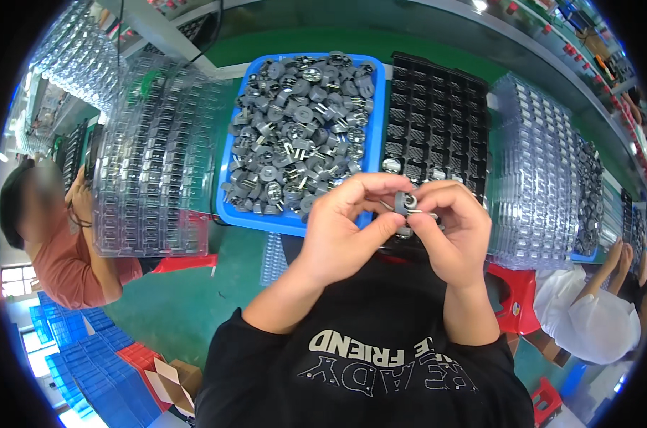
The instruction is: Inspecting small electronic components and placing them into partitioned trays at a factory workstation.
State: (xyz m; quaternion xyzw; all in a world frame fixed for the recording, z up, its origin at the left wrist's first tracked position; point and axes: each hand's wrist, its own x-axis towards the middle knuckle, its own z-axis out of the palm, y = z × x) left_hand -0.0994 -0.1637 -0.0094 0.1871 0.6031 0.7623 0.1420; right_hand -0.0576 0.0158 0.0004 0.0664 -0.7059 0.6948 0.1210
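Note:
Between my two hands is a small grey plug part with a round body and metal pins. The thumb and fingertips of my left hand are closed on its left side. My right hand pinches it from the right, and its fingertips partly cover the pins. Just beyond my hands lies a black compartment tray, with a few shiny parts in its near pockets. To its left, a blue bin is heaped with many similar grey plug parts.
Stacks of clear plastic trays stand left and right on the green bench. A person in a reddish shirt works at the left; another in white sits at the right near a red stool. Blue crates stand lower left.

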